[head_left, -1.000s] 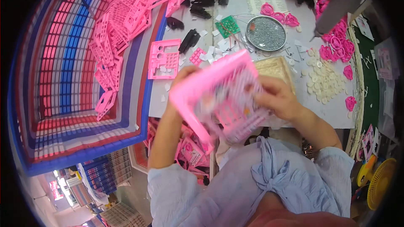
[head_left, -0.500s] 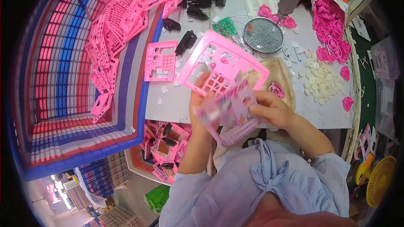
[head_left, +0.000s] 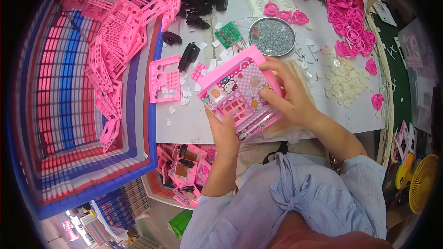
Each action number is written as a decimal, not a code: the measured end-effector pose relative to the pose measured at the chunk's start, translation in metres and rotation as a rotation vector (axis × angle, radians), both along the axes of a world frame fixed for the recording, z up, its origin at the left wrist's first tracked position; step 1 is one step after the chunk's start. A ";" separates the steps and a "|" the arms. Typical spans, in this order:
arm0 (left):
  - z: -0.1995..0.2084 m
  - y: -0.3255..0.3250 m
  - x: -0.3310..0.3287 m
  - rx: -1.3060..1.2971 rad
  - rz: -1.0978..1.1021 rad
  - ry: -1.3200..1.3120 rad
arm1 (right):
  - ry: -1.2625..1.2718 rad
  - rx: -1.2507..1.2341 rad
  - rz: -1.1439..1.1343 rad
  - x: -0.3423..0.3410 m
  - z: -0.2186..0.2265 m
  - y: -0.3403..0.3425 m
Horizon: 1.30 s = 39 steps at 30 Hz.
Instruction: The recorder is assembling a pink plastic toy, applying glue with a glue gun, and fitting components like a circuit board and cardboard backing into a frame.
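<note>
A pink plastic front panel (head_left: 230,62) is held tilted over the near part of the table, with a printed cartoon faceplate (head_left: 237,93) lying over its face. Round and square holes pierce the faceplate, and pink shows through its grid. My left hand (head_left: 223,131) grips the lower left edge, its other fingers hidden behind the panel. At the right edge, my right hand (head_left: 290,93) is closed on both pieces, thumb on the printed face. Beside them on the left lie a small pink gridded piece (head_left: 199,71) and a pink frame (head_left: 165,80).
A large striped basket (head_left: 134,175) holding pink panels (head_left: 117,41) stands at left. A round tin of screws (head_left: 272,36), green circuit board (head_left: 228,34), black parts (head_left: 198,0), white discs (head_left: 346,83) and pink rings (head_left: 348,14) lie beyond. Below the table edge sits a bin of pink assemblies (head_left: 187,170).
My right hand has brought the faceplate up from in front of the pink panel and laid it over the panel. The view has shifted slightly.
</note>
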State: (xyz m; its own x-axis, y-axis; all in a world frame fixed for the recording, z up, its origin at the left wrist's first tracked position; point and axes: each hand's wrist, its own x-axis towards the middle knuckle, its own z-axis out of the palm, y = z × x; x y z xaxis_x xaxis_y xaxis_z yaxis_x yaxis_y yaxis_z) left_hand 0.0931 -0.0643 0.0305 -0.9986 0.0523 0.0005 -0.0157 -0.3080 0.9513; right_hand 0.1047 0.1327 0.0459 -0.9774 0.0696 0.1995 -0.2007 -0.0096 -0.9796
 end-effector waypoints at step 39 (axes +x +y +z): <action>0.008 -0.002 0.018 -0.701 -0.148 0.241 | -0.083 -0.319 0.010 0.025 0.012 -0.004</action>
